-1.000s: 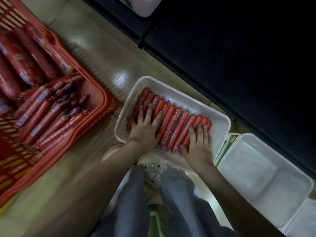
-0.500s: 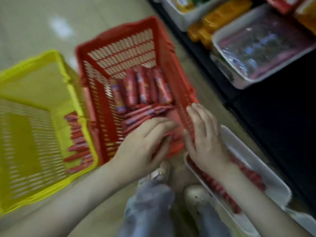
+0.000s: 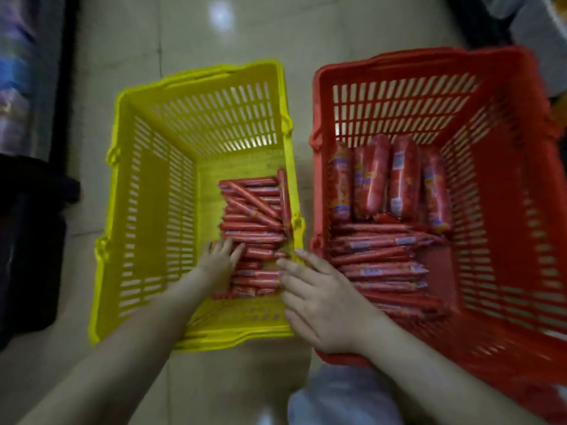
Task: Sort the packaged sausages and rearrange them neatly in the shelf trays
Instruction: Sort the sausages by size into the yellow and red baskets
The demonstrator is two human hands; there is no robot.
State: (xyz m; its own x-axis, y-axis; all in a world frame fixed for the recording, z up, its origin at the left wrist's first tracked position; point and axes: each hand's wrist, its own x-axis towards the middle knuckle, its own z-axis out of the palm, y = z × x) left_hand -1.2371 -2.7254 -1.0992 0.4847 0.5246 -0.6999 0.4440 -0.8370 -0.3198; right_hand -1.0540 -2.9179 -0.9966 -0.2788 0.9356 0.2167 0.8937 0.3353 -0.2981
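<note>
Two baskets fill the view, side by side on the tiled floor (image 3: 184, 32): a yellow basket (image 3: 147, 210) on the left and a red basket (image 3: 506, 240) on the right. Labels first: the wrappers carry blue and yellow patches, but the print is too blurred to read.

In the yellow basket, a stack of thin red sausage sticks (image 3: 254, 222) lies crosswise against its right wall, with one stick on end along that wall. In the red basket, thick red sausage rolls (image 3: 374, 182) lie side by side at the far end, and long thin sausage packs (image 3: 377, 259) are piled crosswise nearer the person.

The left hand (image 3: 217, 265) is down inside the yellow basket, fingers spread on the near end of the sticks. Its grip is wide, closed on nothing. The right hand (image 3: 325, 302) reaches across the yellow basket's right rim with fingers stretched almost straight, tips by the stick ends. Its grip is wide too, with nothing held.

Half a second ago both hands were at the near corner of the red basket, with a white tray of sausages at lower right and shelf trays above. Now the view looks straight down, the tray is out of sight, and both hands have gone over to the yellow basket.
</note>
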